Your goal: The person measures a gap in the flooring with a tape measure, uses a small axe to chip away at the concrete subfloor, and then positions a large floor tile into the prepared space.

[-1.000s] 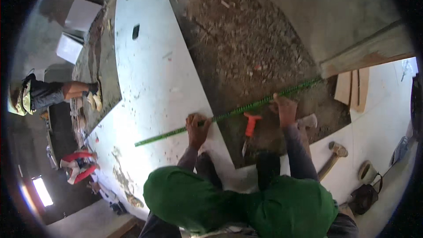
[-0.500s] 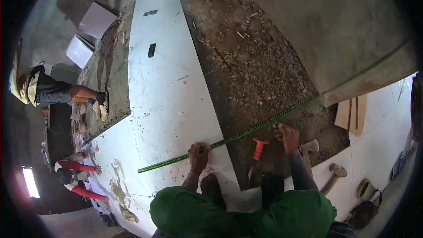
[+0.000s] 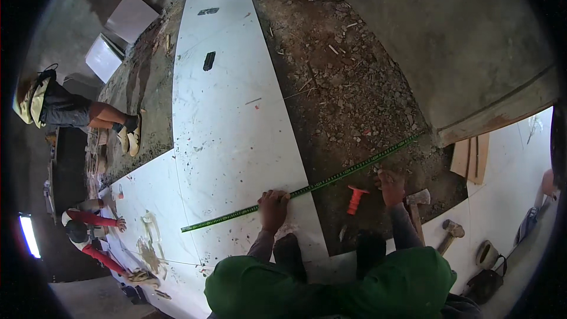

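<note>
A long green tape measure blade [image 3: 345, 172] stretches slantwise from the white floor tiles across the bare soil toward the wall's base. My left hand [image 3: 274, 210] rests on the tile with fingers closed over the blade. Below the blade's right part, my right hand [image 3: 390, 189] hovers over the soil, apart from the blade. Its fingers are loosely bent and apart, with nothing visible in them. Between my hands lies a chisel with an orange guarded grip [image 3: 355, 199]. A hatchet [image 3: 419, 197] lies beside my right forearm.
A hammer [image 3: 453, 228] and a tan roll [image 3: 487, 254] sit on tiles at right. Wooden pieces [image 3: 471, 156] lie by the wall corner. Rubble [image 3: 348, 82] covers the strip ahead. At left, one person [image 3: 88, 236] crouches in red sleeves; another [image 3: 71, 106] stands near leaning tiles [image 3: 133, 18].
My left hand has shifted slightly right along the blade and now lies flatter over it. My right hand has drawn a little lower, away from the blade. The crouching person's hands have moved.
</note>
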